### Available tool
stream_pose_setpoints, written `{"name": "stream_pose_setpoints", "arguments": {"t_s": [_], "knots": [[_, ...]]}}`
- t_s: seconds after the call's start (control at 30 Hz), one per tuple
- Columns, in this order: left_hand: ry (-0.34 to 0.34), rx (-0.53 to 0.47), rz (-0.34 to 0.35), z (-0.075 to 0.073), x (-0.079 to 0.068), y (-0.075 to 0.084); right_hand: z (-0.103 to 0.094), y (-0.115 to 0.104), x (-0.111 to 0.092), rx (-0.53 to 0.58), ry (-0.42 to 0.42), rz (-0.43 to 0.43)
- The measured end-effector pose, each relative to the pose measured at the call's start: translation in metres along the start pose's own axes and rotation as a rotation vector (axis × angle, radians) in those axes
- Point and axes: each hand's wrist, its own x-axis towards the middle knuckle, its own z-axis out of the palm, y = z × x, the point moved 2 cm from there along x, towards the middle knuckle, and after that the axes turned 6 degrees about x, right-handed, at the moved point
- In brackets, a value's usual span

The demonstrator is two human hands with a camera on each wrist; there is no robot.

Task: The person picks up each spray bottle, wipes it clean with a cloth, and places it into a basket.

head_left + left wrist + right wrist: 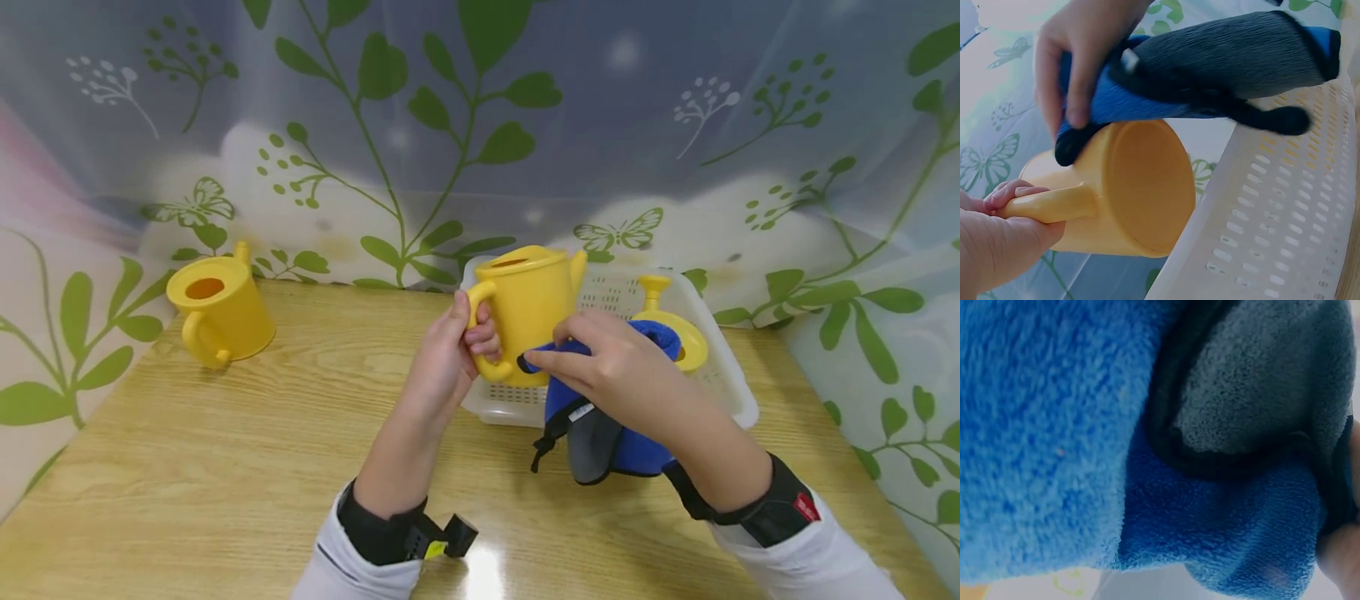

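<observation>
My left hand (448,346) grips the handle of a yellow watering can (528,304), which is held up over the front of a white basket. In the left wrist view the can's round base (1152,187) faces the camera. My right hand (618,367) pinches a blue and grey cloth (637,450) with black edging. A bunched corner of it lies against the side of the can, and the rest hangs down below the hand. Blue pile and a grey fold of the cloth (1047,437) fill most of the right wrist view.
The white perforated basket (738,400) stands at the back right of the wooden table (225,467). Another yellow piece with a knob-like spout (655,292) is in it, partly behind the cloth. A second yellow watering can (240,321) stands at the back left, near the patterned curtain (525,192).
</observation>
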Motion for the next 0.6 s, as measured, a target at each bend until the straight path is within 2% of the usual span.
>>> {"name": "stream_pose_setpoints", "arguments": {"t_s": [0.3,0.43,0.6], "knots": [[-0.011,-0.005,0.015,-0.002,0.000,0.001,0.001,-0.007,-0.007,0.000,-0.035,0.019],[-0.015,-0.009,0.028,-0.002,0.000,0.000,-0.003,-0.002,-0.002,-0.011,0.014,0.040],[-0.024,0.002,0.017,0.000,-0.001,-0.001,-0.010,0.008,0.006,-0.024,0.122,0.059]]}}
